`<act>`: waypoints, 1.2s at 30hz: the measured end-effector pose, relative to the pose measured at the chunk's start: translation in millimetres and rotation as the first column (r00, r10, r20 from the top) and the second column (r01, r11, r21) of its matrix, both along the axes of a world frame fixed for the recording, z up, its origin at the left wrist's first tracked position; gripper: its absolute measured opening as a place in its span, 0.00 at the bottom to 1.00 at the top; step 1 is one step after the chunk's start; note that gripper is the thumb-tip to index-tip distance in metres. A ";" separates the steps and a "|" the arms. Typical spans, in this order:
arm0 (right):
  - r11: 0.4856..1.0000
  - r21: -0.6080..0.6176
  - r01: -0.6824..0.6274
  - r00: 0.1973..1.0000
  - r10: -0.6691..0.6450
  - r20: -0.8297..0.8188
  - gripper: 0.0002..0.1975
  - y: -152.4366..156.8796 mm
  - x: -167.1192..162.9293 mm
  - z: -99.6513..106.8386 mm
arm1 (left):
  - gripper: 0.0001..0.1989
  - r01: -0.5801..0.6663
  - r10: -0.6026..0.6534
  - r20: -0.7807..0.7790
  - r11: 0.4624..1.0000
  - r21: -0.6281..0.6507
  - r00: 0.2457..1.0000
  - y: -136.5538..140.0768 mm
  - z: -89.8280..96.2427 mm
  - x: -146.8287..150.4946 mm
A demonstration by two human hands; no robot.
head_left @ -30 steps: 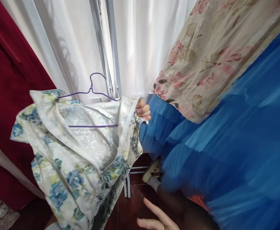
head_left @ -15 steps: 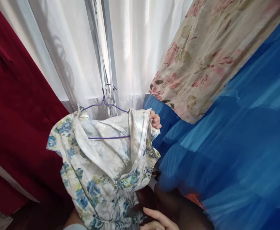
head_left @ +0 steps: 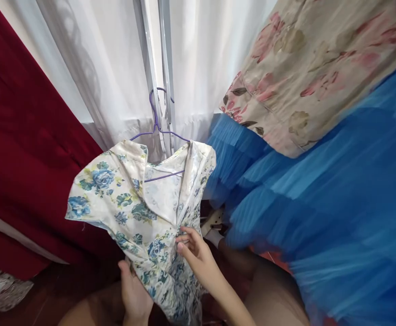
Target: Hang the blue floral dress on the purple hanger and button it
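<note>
A white dress with blue flowers [head_left: 101, 179] hangs on a purple hanger [head_left: 157, 124], its neckline falling open. My right hand [head_left: 198, 258] is at the bottom of the neck opening, thumb and fingertips pinched at the zipper pull [head_left: 178, 226], which they partly cover. Lower down, my left hand [head_left: 135, 290] holds the side of the dress. Its thumb shows at the edge; the fingers are hidden behind the cloth.
The hanger hooks onto a narrow metal rail [head_left: 166, 59] before white curtains [head_left: 204, 54]. Dark red cloth [head_left: 31, 149] hangs at left; a beige floral garment [head_left: 286, 90] and blue tulle [head_left: 336, 190] hang at right. A white shoe [head_left: 213, 222] is on the floor.
The hand gripping the dress's right-side shoulder has let go. My right hand has risen to the zipper, and my left hand now shows at the dress's lower left side.
</note>
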State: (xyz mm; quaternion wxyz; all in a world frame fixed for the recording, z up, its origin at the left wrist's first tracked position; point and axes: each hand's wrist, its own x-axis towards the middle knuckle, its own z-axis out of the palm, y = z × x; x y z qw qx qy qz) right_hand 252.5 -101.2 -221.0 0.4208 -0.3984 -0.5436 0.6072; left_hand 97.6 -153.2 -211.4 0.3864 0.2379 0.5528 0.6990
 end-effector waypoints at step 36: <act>0.982 0.128 0.140 0.943 -0.092 -0.321 0.17 115.0 -68.1 188.1 | 0.10 0.272 -0.061 -0.784 0.952 0.141 0.618 19.6 -32.6 -8.5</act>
